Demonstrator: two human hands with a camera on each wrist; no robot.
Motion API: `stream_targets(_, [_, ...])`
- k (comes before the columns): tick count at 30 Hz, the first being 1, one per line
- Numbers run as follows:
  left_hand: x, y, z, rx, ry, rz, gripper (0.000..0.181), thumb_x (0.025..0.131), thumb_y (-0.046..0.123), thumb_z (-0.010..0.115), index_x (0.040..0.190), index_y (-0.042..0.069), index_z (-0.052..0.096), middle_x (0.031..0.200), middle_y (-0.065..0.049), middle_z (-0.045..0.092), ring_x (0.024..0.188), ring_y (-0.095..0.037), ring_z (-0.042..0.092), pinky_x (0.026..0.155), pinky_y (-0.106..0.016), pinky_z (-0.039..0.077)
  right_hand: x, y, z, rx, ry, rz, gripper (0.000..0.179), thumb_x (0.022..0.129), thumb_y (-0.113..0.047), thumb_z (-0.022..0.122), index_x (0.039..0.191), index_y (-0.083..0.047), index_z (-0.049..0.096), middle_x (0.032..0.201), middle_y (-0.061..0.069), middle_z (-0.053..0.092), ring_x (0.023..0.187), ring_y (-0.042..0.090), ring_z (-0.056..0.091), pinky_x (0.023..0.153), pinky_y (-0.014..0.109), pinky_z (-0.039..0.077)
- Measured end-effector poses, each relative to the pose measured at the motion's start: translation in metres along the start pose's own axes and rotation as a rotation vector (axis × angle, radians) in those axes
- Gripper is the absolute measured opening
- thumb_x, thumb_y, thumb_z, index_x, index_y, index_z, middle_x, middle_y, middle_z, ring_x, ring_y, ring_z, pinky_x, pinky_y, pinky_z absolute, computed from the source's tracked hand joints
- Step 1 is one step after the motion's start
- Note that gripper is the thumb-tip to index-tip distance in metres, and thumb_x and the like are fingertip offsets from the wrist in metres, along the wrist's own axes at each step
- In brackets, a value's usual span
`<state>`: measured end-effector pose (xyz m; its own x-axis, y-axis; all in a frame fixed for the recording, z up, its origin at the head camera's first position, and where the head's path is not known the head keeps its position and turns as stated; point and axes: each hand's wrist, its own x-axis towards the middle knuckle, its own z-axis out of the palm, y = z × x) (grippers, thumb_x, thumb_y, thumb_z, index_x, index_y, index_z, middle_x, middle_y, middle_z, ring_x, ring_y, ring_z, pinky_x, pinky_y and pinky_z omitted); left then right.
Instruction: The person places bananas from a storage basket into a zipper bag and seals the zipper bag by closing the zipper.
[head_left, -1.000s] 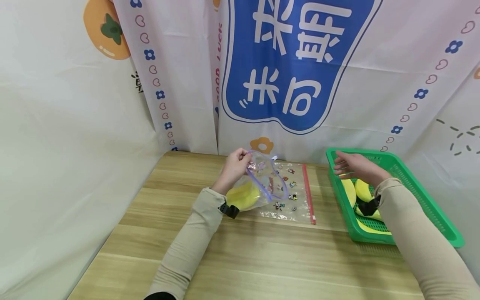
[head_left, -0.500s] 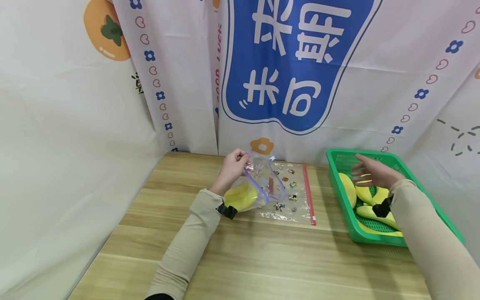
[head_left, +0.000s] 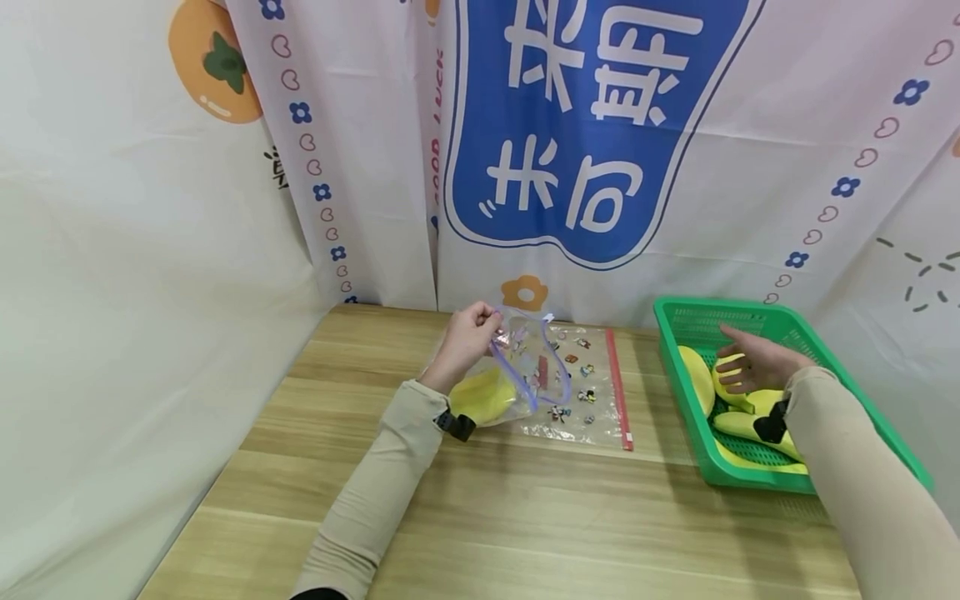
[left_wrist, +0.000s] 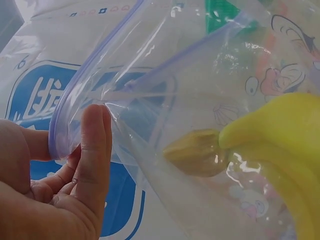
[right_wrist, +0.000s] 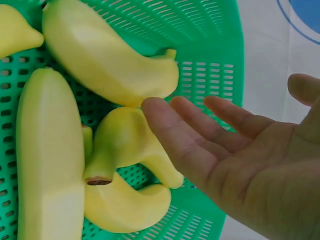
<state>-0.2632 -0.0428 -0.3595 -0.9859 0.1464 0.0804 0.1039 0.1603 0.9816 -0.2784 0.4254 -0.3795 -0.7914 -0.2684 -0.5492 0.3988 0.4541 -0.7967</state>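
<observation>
My left hand [head_left: 467, 340] pinches the purple-edged rim of a clear zip bag [left_wrist: 195, 75], whose mouth gapes toward the right. Inside the bag lies a bunch of yellow bananas [left_wrist: 280, 125], its brownish stem end toward my fingers. Over at the right, my right hand [head_left: 761, 365] hovers above a green basket [head_left: 682, 400] with its fingers spread and nothing in them. Below those fingers, in the right wrist view, are several yellow bananas [right_wrist: 110, 55], one of them long and pale [right_wrist: 50, 155] and one small and curved [right_wrist: 130, 202].
A second clear bag [head_left: 592, 425] with a red zip strip and cartoon prints lies flat on the wooden table [head_left: 540, 517], partly under the held bag. A white printed cloth [head_left: 375, 167] hangs behind the table's far edge.
My right hand has moved right from the basket's left rim to over the bananas and dropped a little. My left hand keeps its pinch on the zip bag, almost still.
</observation>
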Motion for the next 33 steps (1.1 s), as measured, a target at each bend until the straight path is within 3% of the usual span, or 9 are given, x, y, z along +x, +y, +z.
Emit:
stream_targets(11, [-0.001, -0.002, 0.0, 0.016, -0.014, 0.002, 0.019, 0.098, 0.014, 0.05, 0.1, -0.004, 0.057, 0.084, -0.011, 0.061, 0.068, -0.016, 0.06, 0.062, -0.03, 0.057, 0.011, 0.009, 0.006, -0.016, -0.007, 0.065, 0.09, 0.096, -0.06, 0.01, 0.141, 0.016, -0.008, 0.143, 0.044, -0.001, 0.128, 0.054, 0.026, 0.098, 0.051, 0.043])
stream_targets(20, [-0.002, -0.003, 0.001, 0.01, -0.018, -0.011, 0.021, 0.099, 0.015, 0.05, 0.102, -0.004, 0.056, 0.085, -0.01, 0.06, 0.07, -0.017, 0.06, 0.062, -0.03, 0.057, 0.016, 0.009, 0.014, -0.089, 0.04, 0.121, 0.086, 0.098, -0.056, 0.015, 0.142, 0.017, 0.0, 0.141, 0.045, 0.009, 0.115, 0.047, 0.045, 0.09, 0.047, 0.049])
stream_targets(28, [-0.001, -0.002, 0.001, 0.004, -0.017, -0.02, 0.024, 0.098, 0.014, 0.05, 0.106, -0.009, 0.054, 0.086, -0.01, 0.06, 0.069, -0.016, 0.06, 0.062, -0.029, 0.057, 0.022, 0.013, 0.011, -0.043, 0.044, 0.107, 0.086, 0.098, -0.056, 0.013, 0.142, 0.016, -0.004, 0.141, 0.045, 0.006, 0.119, 0.052, 0.039, 0.092, 0.048, 0.048])
stream_targets(33, [-0.002, -0.002, 0.001, 0.009, -0.012, -0.024, 0.022, 0.098, 0.015, 0.05, 0.103, -0.006, 0.055, 0.084, -0.009, 0.059, 0.069, -0.017, 0.059, 0.062, -0.029, 0.057, 0.024, 0.016, 0.011, 0.052, 0.023, 0.089, 0.087, 0.097, -0.058, 0.014, 0.143, 0.014, -0.006, 0.144, 0.043, -0.002, 0.129, 0.055, 0.022, 0.098, 0.052, 0.042])
